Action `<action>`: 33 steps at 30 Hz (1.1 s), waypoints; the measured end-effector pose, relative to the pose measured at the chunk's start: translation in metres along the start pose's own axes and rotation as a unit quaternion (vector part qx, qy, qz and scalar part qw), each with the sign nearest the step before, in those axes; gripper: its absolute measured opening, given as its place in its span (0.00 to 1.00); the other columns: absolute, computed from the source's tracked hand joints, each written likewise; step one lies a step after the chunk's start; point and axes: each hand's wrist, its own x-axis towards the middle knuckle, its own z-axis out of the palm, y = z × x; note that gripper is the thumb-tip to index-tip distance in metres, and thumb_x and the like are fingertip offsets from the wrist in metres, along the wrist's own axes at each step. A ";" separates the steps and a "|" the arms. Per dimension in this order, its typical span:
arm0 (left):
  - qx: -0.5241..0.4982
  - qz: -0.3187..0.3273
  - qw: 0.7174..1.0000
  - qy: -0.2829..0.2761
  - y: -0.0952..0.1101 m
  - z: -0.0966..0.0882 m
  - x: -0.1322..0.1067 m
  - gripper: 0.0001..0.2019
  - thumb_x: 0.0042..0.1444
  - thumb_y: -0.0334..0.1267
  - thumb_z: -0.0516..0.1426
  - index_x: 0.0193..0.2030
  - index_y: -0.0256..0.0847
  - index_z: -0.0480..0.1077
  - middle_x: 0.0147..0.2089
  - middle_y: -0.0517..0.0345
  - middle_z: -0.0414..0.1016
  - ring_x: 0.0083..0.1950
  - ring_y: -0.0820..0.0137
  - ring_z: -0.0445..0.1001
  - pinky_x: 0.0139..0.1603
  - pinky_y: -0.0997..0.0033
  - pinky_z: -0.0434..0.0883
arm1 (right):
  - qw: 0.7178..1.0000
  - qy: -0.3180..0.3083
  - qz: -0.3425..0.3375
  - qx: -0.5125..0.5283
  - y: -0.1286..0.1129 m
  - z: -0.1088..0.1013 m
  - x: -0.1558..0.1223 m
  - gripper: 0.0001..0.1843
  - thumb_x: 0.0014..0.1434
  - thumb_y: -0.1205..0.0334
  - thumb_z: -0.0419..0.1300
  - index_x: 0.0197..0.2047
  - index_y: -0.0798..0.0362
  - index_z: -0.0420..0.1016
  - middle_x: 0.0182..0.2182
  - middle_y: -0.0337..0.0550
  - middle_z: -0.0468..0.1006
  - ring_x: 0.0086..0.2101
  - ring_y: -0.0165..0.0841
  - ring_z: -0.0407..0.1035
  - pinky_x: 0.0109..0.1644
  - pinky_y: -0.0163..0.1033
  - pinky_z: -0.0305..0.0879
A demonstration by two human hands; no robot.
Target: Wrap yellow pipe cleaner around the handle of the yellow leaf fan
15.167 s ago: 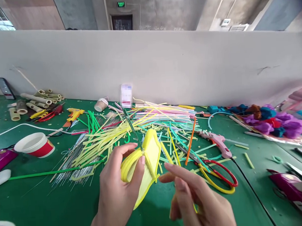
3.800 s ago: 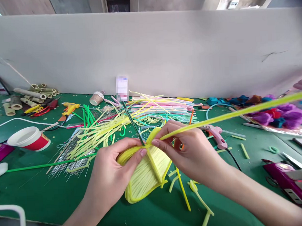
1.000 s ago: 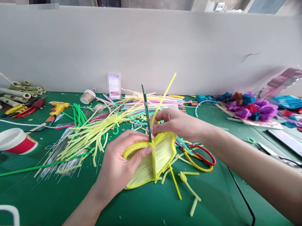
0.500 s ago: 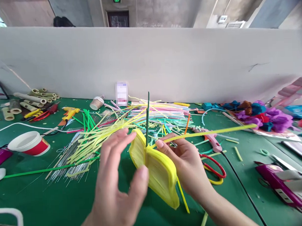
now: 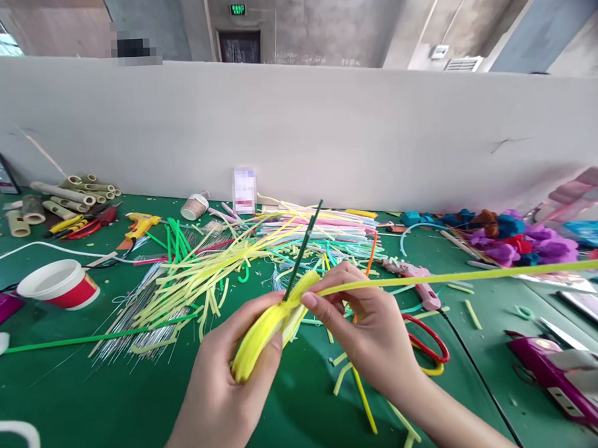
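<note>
My left hand (image 5: 236,372) is closed around a yellow pipe-cleaner petal piece (image 5: 257,345), with the thumb on its near side. Dark green stems (image 5: 303,250) rise from the piece, slanting up and to the right. My right hand (image 5: 365,313) pinches a yellow pipe cleaner (image 5: 460,278) between thumb and fingers, close to where it meets the base of the petals. The long free end of that strip stretches right, past the frame's edge. Behind the hands lies a loose heap of yellow pipe cleaners (image 5: 197,278) on the green table (image 5: 153,402).
At left are a paper cup (image 5: 58,285), a yellow glue gun (image 5: 141,225) and bamboo pieces (image 5: 74,194). Right of my hands lie red-handled scissors (image 5: 430,340), a pink glue gun (image 5: 420,285), a purple power strip (image 5: 548,371) and colourful flowers (image 5: 532,237). A white partition (image 5: 315,131) stands behind.
My left hand has closed on the petal piece, which has turned so its petals point down-left. The stems now lean right. The yellow strip reaches farther right.
</note>
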 end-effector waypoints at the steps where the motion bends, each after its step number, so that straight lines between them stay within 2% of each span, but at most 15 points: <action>1: 0.013 0.001 1.000 -0.006 0.001 -0.002 0.002 0.15 0.57 0.47 0.61 0.49 0.46 0.76 0.51 0.57 0.82 0.45 0.62 0.82 0.35 0.76 0.77 | 1.000 -0.007 -0.008 -0.011 -0.002 -0.002 0.001 0.05 0.60 0.60 0.66 0.32 0.49 0.81 0.31 0.41 0.77 0.34 0.34 0.69 0.34 0.39 0.65; 3: 0.042 0.014 0.999 -0.027 0.000 -0.006 0.006 0.15 0.56 0.48 0.63 0.48 0.47 0.76 0.47 0.59 0.83 0.39 0.64 0.82 0.26 0.78 0.74 | 0.999 -0.019 -0.016 -0.023 -0.005 -0.005 0.002 0.04 0.60 0.60 0.66 0.33 0.49 0.80 0.31 0.41 0.77 0.34 0.34 0.69 0.35 0.39 0.65; 5: 0.059 0.026 0.997 -0.038 -0.003 -0.010 0.011 0.13 0.57 0.48 0.62 0.47 0.48 0.76 0.46 0.59 0.83 0.37 0.65 0.82 0.22 0.78 0.72 | 0.999 -0.029 -0.021 -0.035 -0.007 -0.005 0.001 0.04 0.60 0.60 0.66 0.33 0.49 0.80 0.32 0.41 0.76 0.35 0.34 0.69 0.37 0.40 0.65; 10: 0.025 0.029 0.999 -0.023 -0.011 -0.017 0.021 0.11 0.59 0.48 0.61 0.44 0.46 0.77 0.45 0.58 0.83 0.39 0.65 0.82 0.33 0.76 0.77 | 0.998 -0.009 -0.044 -0.037 -0.004 0.000 -0.007 0.04 0.60 0.63 0.66 0.33 0.50 0.77 0.32 0.40 0.74 0.34 0.33 0.69 0.38 0.40 0.65; 17: 0.009 0.034 0.999 -0.032 -0.010 -0.019 0.024 0.12 0.59 0.48 0.61 0.45 0.46 0.78 0.47 0.57 0.83 0.43 0.65 0.82 0.38 0.77 0.78 | 0.999 0.011 -0.050 -0.020 -0.002 0.002 -0.011 0.03 0.59 0.65 0.66 0.33 0.49 0.78 0.30 0.39 0.74 0.33 0.33 0.68 0.36 0.40 0.64; 20: 0.071 0.044 0.996 -0.029 -0.006 -0.020 0.022 0.13 0.58 0.49 0.61 0.45 0.47 0.79 0.46 0.58 0.84 0.41 0.65 0.82 0.32 0.78 0.77 | 0.998 0.004 -0.058 -0.023 -0.001 0.005 -0.013 0.03 0.60 0.65 0.66 0.33 0.49 0.78 0.31 0.40 0.75 0.35 0.34 0.69 0.38 0.41 0.65; 24: 0.161 0.067 0.985 0.008 -0.001 -0.022 0.023 0.13 0.55 0.51 0.63 0.41 0.48 0.79 0.40 0.60 0.84 0.36 0.64 0.82 0.25 0.77 0.73 | 0.996 -0.018 -0.072 -0.042 -0.004 0.006 -0.013 0.04 0.60 0.65 0.65 0.32 0.50 0.78 0.32 0.42 0.76 0.35 0.36 0.69 0.39 0.43 0.65; 26: 0.156 0.061 0.986 -0.013 0.000 -0.024 0.026 0.12 0.55 0.52 0.63 0.39 0.48 0.79 0.39 0.60 0.84 0.37 0.64 0.81 0.24 0.77 0.72 | 0.995 -0.034 -0.065 -0.063 -0.010 0.000 -0.007 0.05 0.60 0.63 0.65 0.31 0.49 0.79 0.30 0.42 0.76 0.34 0.36 0.68 0.38 0.43 0.64; 29: 0.107 0.060 0.989 -0.084 0.003 -0.027 0.031 0.10 0.56 0.51 0.63 0.36 0.47 0.78 0.39 0.60 0.81 0.39 0.66 0.80 0.29 0.78 0.74 | 0.993 -0.090 -0.025 -0.066 -0.021 -0.015 0.009 0.07 0.57 0.59 0.68 0.28 0.49 0.78 0.27 0.40 0.74 0.32 0.35 0.68 0.37 0.43 0.63; 33: 0.040 0.052 0.986 -0.154 0.004 -0.030 0.034 0.08 0.56 0.47 0.64 0.33 0.46 0.78 0.35 0.60 0.77 0.35 0.70 0.77 0.31 0.79 0.74 | 0.975 -0.205 0.079 -0.022 -0.026 -0.028 0.034 0.08 0.52 0.55 0.71 0.28 0.49 0.81 0.27 0.39 0.76 0.30 0.33 0.69 0.31 0.39 0.62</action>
